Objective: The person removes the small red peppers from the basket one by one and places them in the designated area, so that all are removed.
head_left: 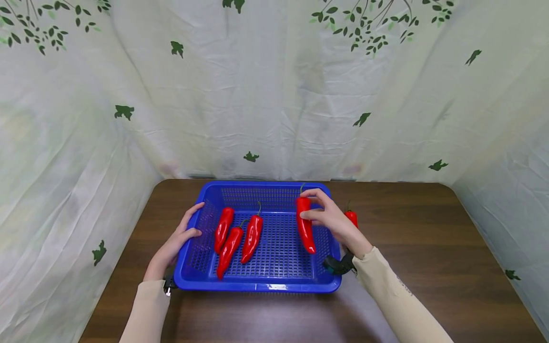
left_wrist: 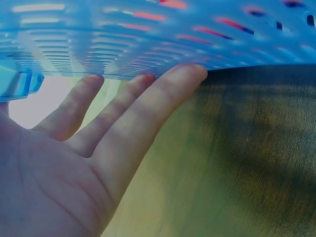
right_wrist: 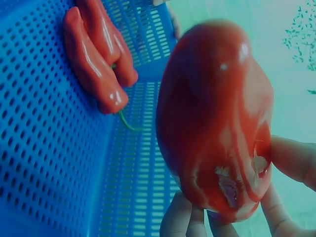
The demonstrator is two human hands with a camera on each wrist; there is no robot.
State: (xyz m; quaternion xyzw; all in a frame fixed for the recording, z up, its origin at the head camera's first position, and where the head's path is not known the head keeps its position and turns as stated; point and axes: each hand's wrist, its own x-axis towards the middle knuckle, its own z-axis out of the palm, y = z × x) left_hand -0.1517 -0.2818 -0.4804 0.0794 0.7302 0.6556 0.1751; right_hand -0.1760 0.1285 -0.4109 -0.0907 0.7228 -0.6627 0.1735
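Note:
My right hand (head_left: 328, 216) pinches a red chili pepper (head_left: 305, 228) by its upper part, above the right side of a blue plastic basket (head_left: 257, 287). Close up in the right wrist view, the held pepper (right_wrist: 212, 108) is glossy, with a pale, rough blemish low on its skin. On the left, my left hand (head_left: 177, 240) holds the basket's side, thumb and a finger at the rim. The left wrist view shows more fingers (left_wrist: 133, 118) against the outer wall. Three red peppers, one of them nearest the middle (head_left: 252, 238), lie in the basket's left half.
Another red pepper (head_left: 351, 217) lies on the brown wooden table (head_left: 429, 247) just right of the basket, partly hidden by the right hand. Behind the table hangs a pale curtain (head_left: 279, 119) with green leaf prints.

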